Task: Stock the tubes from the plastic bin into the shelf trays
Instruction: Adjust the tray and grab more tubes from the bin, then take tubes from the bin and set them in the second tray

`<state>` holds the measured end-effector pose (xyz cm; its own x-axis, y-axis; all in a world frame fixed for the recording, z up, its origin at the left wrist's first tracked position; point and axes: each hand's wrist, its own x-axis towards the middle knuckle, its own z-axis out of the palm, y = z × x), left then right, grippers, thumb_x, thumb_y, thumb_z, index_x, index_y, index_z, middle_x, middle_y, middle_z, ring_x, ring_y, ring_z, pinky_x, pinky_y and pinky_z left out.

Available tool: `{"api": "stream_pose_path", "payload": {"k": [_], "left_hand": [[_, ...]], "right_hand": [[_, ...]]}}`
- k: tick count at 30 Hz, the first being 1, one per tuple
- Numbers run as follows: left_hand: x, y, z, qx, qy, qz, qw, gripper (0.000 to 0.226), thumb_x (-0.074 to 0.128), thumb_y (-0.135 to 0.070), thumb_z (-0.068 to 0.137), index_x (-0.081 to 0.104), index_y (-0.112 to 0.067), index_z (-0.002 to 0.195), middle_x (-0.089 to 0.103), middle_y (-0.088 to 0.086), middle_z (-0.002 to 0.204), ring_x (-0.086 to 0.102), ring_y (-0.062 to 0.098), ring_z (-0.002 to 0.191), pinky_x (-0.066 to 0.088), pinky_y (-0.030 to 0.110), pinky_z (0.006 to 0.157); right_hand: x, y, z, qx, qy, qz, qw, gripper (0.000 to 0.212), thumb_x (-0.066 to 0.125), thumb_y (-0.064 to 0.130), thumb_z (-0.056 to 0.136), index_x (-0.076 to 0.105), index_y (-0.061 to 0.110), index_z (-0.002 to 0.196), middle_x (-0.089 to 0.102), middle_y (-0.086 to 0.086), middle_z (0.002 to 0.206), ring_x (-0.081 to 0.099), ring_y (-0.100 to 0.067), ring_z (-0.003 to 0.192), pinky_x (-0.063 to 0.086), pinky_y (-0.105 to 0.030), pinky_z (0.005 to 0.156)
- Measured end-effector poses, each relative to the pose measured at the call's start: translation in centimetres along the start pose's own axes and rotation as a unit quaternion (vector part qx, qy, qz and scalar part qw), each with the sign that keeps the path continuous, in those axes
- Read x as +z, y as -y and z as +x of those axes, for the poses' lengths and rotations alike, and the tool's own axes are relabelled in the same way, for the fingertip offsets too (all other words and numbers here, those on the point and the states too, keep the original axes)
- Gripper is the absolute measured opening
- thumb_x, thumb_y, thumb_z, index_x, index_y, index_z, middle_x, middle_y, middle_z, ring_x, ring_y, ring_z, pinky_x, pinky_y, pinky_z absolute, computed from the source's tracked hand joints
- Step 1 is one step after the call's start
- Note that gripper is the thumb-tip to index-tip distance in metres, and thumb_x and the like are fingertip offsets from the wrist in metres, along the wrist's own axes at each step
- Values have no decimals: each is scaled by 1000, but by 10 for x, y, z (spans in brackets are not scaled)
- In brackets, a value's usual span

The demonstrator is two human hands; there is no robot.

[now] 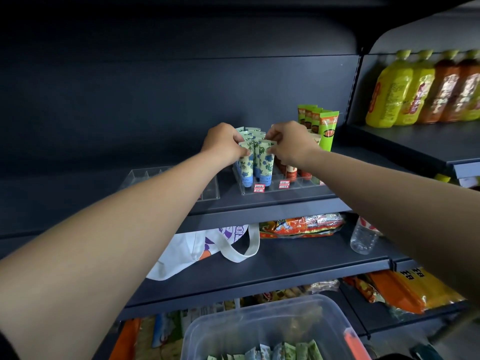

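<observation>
Several blue-flowered tubes [255,162] stand cap-down in a clear shelf tray [306,185] on the dark shelf. My left hand [224,142] pinches the crimped top of the front left tube. My right hand [288,141] pinches the top of the front right tube beside it. Red-capped tubes [291,171] fill the tray rows to the right, and green tubes [323,127] stand behind them. The plastic bin [259,331] sits low in front of me with more tubes [272,353] lying inside.
A second clear tray [140,176] stands to the left on the same shelf. Below are a white tote bag [197,252], snack packs [301,226] and a clear bottle [363,237]. Yellow and orange bottles [420,92] line the right-hand shelf.
</observation>
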<state>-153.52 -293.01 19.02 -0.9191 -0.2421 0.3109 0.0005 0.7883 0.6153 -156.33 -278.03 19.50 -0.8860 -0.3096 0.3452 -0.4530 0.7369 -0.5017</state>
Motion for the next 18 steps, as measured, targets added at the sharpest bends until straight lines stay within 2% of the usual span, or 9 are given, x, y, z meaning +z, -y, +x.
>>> {"api": "stream_pose_path", "payload": {"k": [3, 7, 10, 13, 18], "left_hand": [[-10, -8, -1, 28, -3, 33, 999, 35, 80, -20, 72, 70, -11, 104, 68, 5, 107, 62, 20, 103, 48, 29, 91], [-31, -20, -4, 85, -14, 94, 992, 36, 77, -20, 76, 67, -9, 108, 67, 5, 109, 60, 21, 105, 47, 31, 92], [-49, -27, -3, 122, -6, 186, 975, 58, 77, -31, 75, 55, -13, 126, 54, 7, 127, 49, 25, 119, 42, 36, 97], [-60, -35, -7, 125, 19, 300, 946, 84, 76, -44, 71, 37, -19, 141, 36, 8, 142, 32, 29, 132, 35, 42, 103], [-68, -43, -18, 115, 26, 364, 924, 98, 75, -53, 68, 23, -23, 146, 21, 10, 151, 17, 29, 140, 25, 43, 109]], "right_hand": [[-9, 0, -1, -20, -11, -17, 1000, 26, 61, 2, 85, 64, 7, 111, 66, -9, 109, 62, -23, 102, 50, -30, 90], [-28, 3, -3, -59, -26, -65, 996, 29, 61, 5, 83, 63, 5, 113, 65, -11, 107, 61, -26, 100, 50, -33, 89], [-47, 5, -5, -84, -40, -107, 990, 43, 66, 17, 82, 56, 10, 124, 59, -9, 123, 54, -26, 113, 46, -34, 94], [-61, 5, -7, -115, -47, -159, 980, 65, 72, 33, 78, 44, 15, 134, 49, -9, 133, 38, -28, 128, 37, -38, 103], [-77, 5, -14, -125, -49, -237, 962, 89, 72, 53, 71, 31, 21, 143, 35, -10, 145, 22, -29, 138, 27, -48, 111]]}}
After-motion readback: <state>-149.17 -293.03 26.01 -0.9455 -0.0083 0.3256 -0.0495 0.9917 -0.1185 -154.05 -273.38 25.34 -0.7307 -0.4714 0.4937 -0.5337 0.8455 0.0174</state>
